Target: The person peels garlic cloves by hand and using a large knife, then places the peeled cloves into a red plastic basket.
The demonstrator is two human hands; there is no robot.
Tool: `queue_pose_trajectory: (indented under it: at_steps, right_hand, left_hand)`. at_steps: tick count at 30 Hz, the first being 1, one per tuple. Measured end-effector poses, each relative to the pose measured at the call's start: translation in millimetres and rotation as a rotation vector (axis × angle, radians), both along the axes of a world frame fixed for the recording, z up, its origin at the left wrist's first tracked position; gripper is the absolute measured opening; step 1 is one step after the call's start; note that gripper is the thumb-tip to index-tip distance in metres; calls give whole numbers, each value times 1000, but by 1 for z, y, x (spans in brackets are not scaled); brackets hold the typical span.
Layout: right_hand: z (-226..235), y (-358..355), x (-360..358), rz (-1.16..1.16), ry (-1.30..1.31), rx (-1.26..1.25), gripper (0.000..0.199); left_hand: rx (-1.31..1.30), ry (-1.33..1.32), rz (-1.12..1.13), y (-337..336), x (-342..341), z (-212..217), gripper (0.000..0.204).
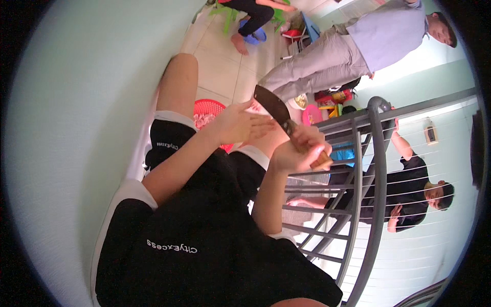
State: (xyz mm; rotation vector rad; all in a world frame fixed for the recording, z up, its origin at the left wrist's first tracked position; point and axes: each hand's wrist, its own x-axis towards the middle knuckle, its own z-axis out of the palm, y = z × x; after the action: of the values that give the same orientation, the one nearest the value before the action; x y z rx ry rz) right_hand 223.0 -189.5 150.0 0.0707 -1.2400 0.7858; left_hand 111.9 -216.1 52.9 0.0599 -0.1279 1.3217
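Observation:
My right hand [302, 151] is closed around the wooden handle of a kitchen knife [272, 105]. The broad dark blade points up and to the left. Just left of the blade, my left hand [240, 124] is stretched out with its fingers extended, and I see nothing held in it. Some pinkish stuff [257, 108] shows between that hand and the blade, too small to name. Beyond my left wrist, between my legs, a red plastic basket [209, 105] contains pale pink pieces that look like raw meat [203, 119]; my forearm and hand hide part of it.
Close on my right runs a grey metal stair railing [379, 194], with a person in black [404, 194] behind it. Another person in grey trousers [327, 59] stands ahead. A bowl [298, 101] and a pink basin [311, 115] sit on the tiled floor [217, 69]. A wall [87, 138] rises on my left.

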Motion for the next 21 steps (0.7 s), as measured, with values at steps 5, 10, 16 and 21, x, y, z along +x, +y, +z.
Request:
queue_pose_trajectory:
  at_steps: [5, 10, 16, 21]
  right_hand:
    - [-37, 14, -2, 68, -68, -139, 24]
    - [-68, 60, 30, -128, -432, -118, 23]
    - [-97, 84, 38, -110, -708, -606, 34]
    - [-101, 176, 42, 37, -986, -532, 31]
  left_hand:
    - [-26, 210, 130, 12, -16, -16, 52]
    - [-161, 364, 158, 28, -2, -29, 42]
    - [-212, 544, 212, 73, -41, -44, 37]
    - [-277, 1301, 14, 151, -41, -79, 42]
